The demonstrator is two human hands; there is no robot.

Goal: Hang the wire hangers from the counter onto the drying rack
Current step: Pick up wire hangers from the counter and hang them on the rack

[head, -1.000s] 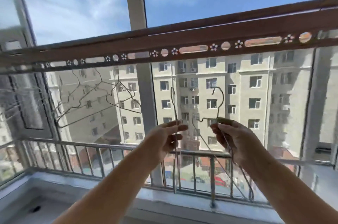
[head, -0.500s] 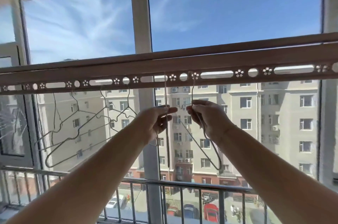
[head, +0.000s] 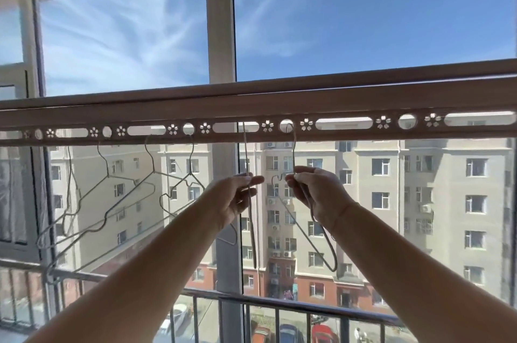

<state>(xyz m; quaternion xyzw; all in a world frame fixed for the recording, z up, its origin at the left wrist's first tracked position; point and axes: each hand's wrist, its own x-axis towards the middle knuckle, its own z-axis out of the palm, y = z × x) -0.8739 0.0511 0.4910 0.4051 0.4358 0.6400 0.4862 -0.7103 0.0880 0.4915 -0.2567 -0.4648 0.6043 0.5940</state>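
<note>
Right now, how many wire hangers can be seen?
5 for certain: one hanger in the left hand, one in the right hand, three hanging on the rack left of them. Overlapping wires at far left may hide another.

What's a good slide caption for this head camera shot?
Both hands, left hand and right hand, hook wire hangers into the perforated drying rack.

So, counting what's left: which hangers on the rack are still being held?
The two rightmost wire hangers: each hand pinches one below the rack; those further left hang free.
</note>
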